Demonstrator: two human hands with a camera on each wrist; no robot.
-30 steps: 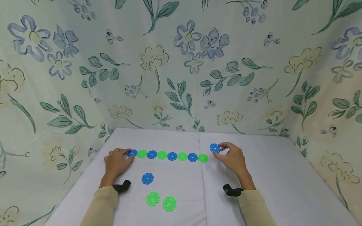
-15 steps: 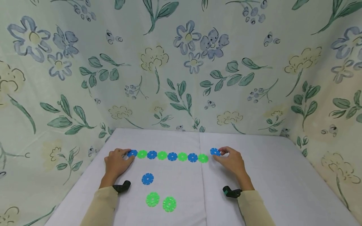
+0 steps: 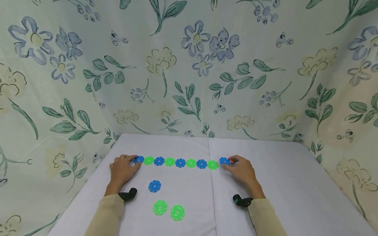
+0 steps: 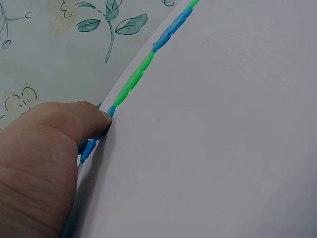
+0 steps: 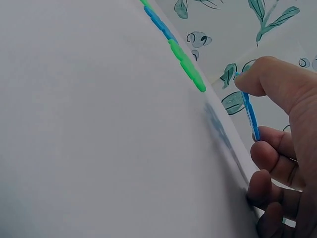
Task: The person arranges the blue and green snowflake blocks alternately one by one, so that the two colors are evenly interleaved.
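Observation:
Flat notched discs, blue and green by turns, form a joined row across the table; a green disc (image 3: 212, 165) is its right end. The left hand (image 3: 122, 170) pinches the blue disc (image 3: 138, 159) at the left end between thumb and fingers; its thumb covers part of that disc (image 4: 89, 149) in the left wrist view. Just right of the row, the right hand (image 3: 242, 170) pinches a separate blue disc (image 3: 224, 161) by its edge. In the right wrist view this disc (image 5: 250, 115) is raised off the cloth, apart from the green end disc (image 5: 187, 66).
Nearer the person lie a loose blue disc (image 3: 155, 186) and two loose green discs (image 3: 160, 207), (image 3: 177, 213). A white cloth (image 3: 295, 183) covers the table, with a floral curtain (image 3: 189, 82) behind and at both sides. Each wrist wears a black device.
The right hand has lowered its blue disc toward the level of the row's right end. The left hand keeps its hold on the left end, and the loose discs lie as before.

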